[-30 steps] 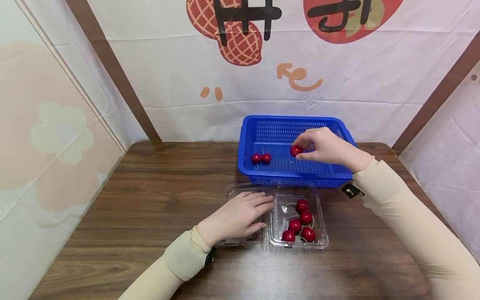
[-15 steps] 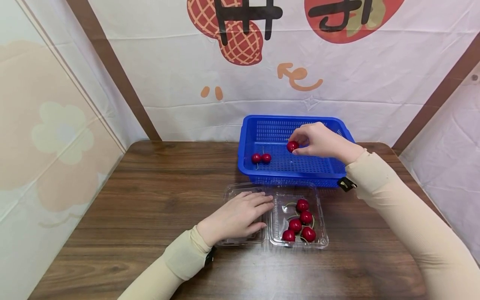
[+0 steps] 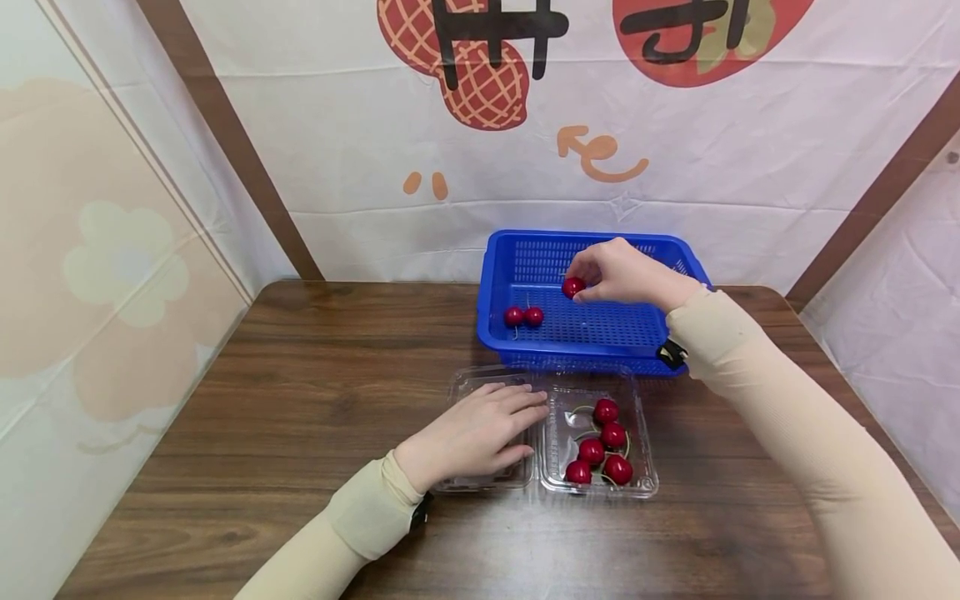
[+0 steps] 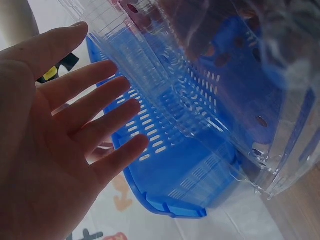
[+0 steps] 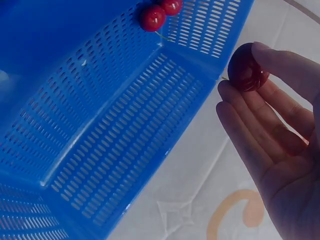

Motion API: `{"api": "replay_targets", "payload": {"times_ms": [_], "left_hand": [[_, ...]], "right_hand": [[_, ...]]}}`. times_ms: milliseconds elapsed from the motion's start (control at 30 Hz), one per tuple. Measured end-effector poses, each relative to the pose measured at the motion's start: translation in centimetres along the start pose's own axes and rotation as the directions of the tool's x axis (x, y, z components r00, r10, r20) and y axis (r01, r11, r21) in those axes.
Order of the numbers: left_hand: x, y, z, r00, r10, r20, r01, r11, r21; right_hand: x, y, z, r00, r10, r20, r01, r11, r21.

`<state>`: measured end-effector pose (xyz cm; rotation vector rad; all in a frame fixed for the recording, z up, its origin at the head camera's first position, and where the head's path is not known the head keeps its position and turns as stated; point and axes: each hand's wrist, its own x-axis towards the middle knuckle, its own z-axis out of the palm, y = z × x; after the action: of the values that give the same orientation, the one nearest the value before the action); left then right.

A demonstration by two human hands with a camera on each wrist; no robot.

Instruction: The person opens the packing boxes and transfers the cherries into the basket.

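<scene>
In the head view my right hand [image 3: 622,273] is above the blue basket [image 3: 491,340], pinching a dark red cherry [image 3: 573,287] between thumb and fingers. The right wrist view shows that cherry [image 5: 245,69] at the fingertips, a bit of stem beside it. Two more cherries [image 3: 533,317] lie side by side at the basket's left end. My left hand [image 3: 480,435] rests, fingers straight, over the left half of a clear hinged plastic box [image 3: 551,467]. Its right half holds several cherries [image 3: 613,435] with green stems. In the left wrist view, that hand's [image 4: 65,120] fingers are extended beside the clear plastic.
A brown wooden table [image 3: 300,400] carries both containers, the basket behind the plastic box. Behind the table hangs a white printed cloth [image 3: 337,167], close to the basket's back rim. Another cloth wall [image 3: 112,333] stands at the left.
My right hand, with the cherry in its grip, has shifted left and slightly upward in the head view, above the basket. My left hand and the plastic box stay where they were.
</scene>
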<state>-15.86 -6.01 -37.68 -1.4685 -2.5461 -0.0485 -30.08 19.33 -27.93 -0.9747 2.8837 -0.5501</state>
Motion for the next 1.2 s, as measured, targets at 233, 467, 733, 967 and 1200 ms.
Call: {"api": "replay_targets", "payload": {"times_ms": [233, 467, 733, 967, 1200], "left_hand": [[0.0, 0.0, -0.1, 1.0, 0.005, -0.003, -0.005, 1.0, -0.006], [0.0, 0.0, -0.2, 1.0, 0.004, -0.003, -0.004, 1.0, -0.006], [-0.1, 0.0, -0.3, 1.0, 0.007, 0.002, -0.007, 1.0, -0.004], [0.0, 0.1, -0.1, 1.0, 0.009, -0.001, -0.009, 1.0, 0.004], [-0.1, 0.1, -0.3, 1.0, 0.01, -0.005, -0.01, 1.0, 0.006]], "right_hand": [[1.6, 0.4, 0.5, 0.999, 0.01, 0.032, -0.01, 1.0, -0.009], [2.9, 0.5, 0.7, 0.999, 0.024, 0.04, -0.024, 1.0, 0.005], [3.9, 1.2, 1.3, 0.998, 0.043, 0.042, -0.043, 0.999, 0.01], [4.4, 1.8, 1.6, 0.995, 0.084, 0.062, -0.085, 0.996, 0.016], [5.5, 2.1, 1.8, 0.99, 0.115, 0.087, -0.116, 0.993, 0.007]]}}
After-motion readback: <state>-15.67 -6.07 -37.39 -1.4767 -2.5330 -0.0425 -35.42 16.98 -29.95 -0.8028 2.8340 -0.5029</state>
